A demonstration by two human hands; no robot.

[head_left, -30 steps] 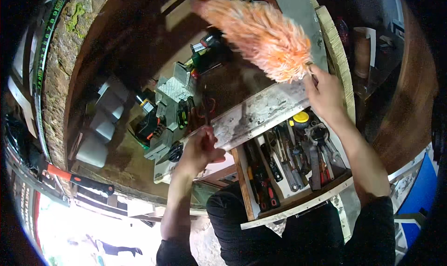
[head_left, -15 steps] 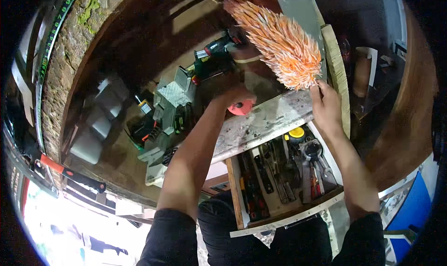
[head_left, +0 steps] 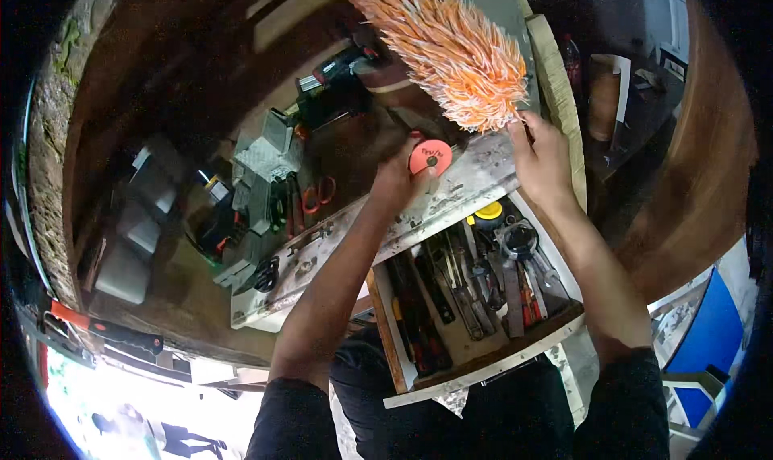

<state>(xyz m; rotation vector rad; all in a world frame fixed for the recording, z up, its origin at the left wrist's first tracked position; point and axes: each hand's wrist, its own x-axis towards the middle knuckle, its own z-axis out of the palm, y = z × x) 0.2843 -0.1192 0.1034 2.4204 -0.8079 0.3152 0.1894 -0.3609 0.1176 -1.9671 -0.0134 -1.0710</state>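
In my right hand (head_left: 547,158) is the short end of a fluffy orange-and-white duster (head_left: 451,53), pinched between thumb and fingers. Its bushy head points away to the far left, above the worktop. My left hand (head_left: 394,178) is closed around a flat, round, salmon-red disc (head_left: 431,159) with a small dark centre and writing on its face; some fingers are hidden. Both hands are over the speckled white ledge (head_left: 475,174). Just below them, an open drawer (head_left: 475,367) holds screwdrivers, pliers, wrenches and a yellow-topped round thing (head_left: 488,210).
Left on the workbench lie an open grey case (head_left: 270,150), orange-handled scissors (head_left: 319,194) and a power tool (head_left: 334,66). An orange-and-black handled tool (head_left: 105,327) hangs by the bench's left edge. A blue panel (head_left: 700,331) stands at right; a distant person shows at lower left.
My left hand has turned the red disc so its round face shows more fully. The whole view has shifted, and the duster sits slightly farther left and up in it, still in my right hand.
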